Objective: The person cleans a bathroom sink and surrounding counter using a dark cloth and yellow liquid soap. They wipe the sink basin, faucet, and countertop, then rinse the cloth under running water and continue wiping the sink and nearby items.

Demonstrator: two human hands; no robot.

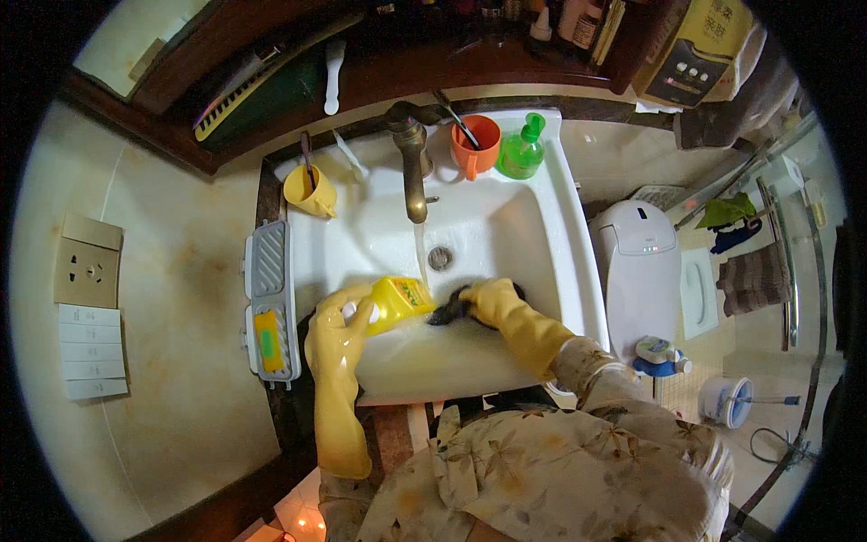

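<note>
In a yellow rubber glove, my left hand (344, 318) grips a yellow plastic bottle (399, 303) by its white-capped end, tilted over the front left of the white washbasin (474, 210). A thin stream of water falls from the bronze-coloured faucet (414, 177) near the bottle's base. My right hand (498, 305), gloved alike, is closed on a dark, wet cloth-like item (448, 310) low in the basin, to the right of the bottle. What the dark item is exactly cannot be told. The metal drain (440, 259) shows behind both hands.
A yellow cup (310, 191), an orange cup (476, 146) and a green pump bottle (521, 150) stand along the basin's back. A grey soap tray (274, 298) holding a sponge (269, 341) lies at the left rim. A dark wooden shelf (399, 68) runs behind; a toilet (640, 271) stands right.
</note>
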